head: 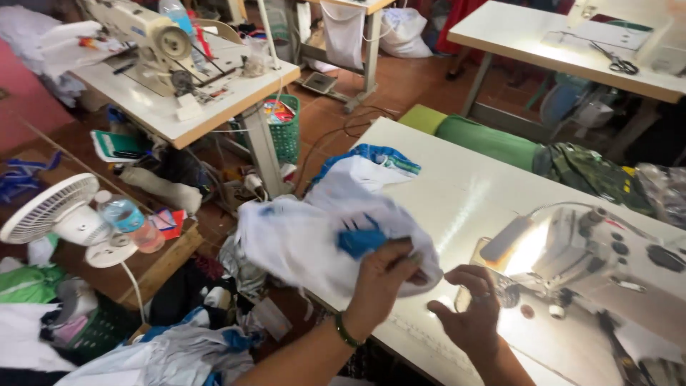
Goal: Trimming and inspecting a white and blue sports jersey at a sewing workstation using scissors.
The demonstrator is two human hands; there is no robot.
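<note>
Item: white garment piece (314, 243) with blue trim, bunched, held up over the near-left edge of the white counter (457, 193), at about 7 o'clock from the lit sewing machine (572, 250).

Left hand (382, 286): fingers closed around a fold of the white fabric, thumb side uppermost; green bangle (346, 332) at the wrist. The blue tab of the cloth sits just at 11 o'clock of the knuckles.

Right hand (471, 311): fingers loosely curled, apart from the fabric, hovering low over the counter just right of the left hand; whether anything small is pinched between the fingertips cannot be told.

Step in hand, as judged: the piece is being gathered and turned beside the machine. A next move would likely call for finding the seam edge with the free hand and laying the cloth flat toward the needle at 3 o'clock.

Packages, labels, signs:
- Clear plastic water bottle (128, 218), blue-tinted label band, at 9 o'clock, beside a small white desk fan (53, 214).
- Green mesh basket (286, 129), at 11 o'clock, under a second counter bearing a cream sewing machine (153, 39).
- Green fabric roll (486, 139), at 1 o'clock, on the counter's far edge.
- Black scissors (618, 64), at 2 o'clock, on a far counter.
- No legible signs noted.
</note>
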